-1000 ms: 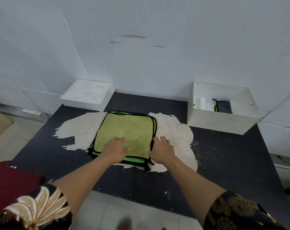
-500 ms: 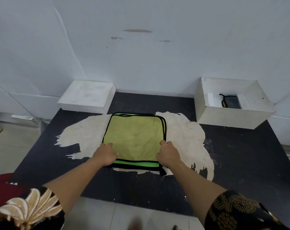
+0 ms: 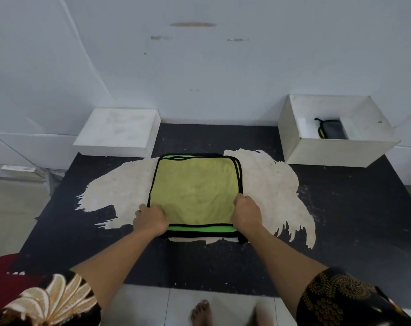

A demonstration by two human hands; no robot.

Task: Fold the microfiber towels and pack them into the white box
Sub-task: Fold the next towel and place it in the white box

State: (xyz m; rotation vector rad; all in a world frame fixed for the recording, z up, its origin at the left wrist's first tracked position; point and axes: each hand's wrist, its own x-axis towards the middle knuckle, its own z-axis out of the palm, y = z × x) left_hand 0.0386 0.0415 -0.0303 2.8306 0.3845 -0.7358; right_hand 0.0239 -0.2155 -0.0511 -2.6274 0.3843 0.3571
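A stack of green microfiber towels [image 3: 195, 189] with black piping lies flat in the middle of the black table [image 3: 340, 220]. My left hand [image 3: 151, 221] grips the top towel's near left corner. My right hand [image 3: 245, 214] grips its near right corner. A brighter green towel edge [image 3: 199, 228] shows beneath, along the near side. The open white box [image 3: 333, 150] stands at the far right against the wall. Inside it lies a folded dark towel [image 3: 330, 130] with a yellow edge.
A white lid [image 3: 117, 131] lies upside down at the far left of the table. The tabletop has a large worn pale patch [image 3: 270, 184] around the towels. A red object [image 3: 2, 271] sits at the lower left. My bare foot [image 3: 201, 312] stands on the tiled floor.
Both hands slid outward from the top of the towel to its near corners and closed on them. The camera moved closer and shifted, so the box sits further right.
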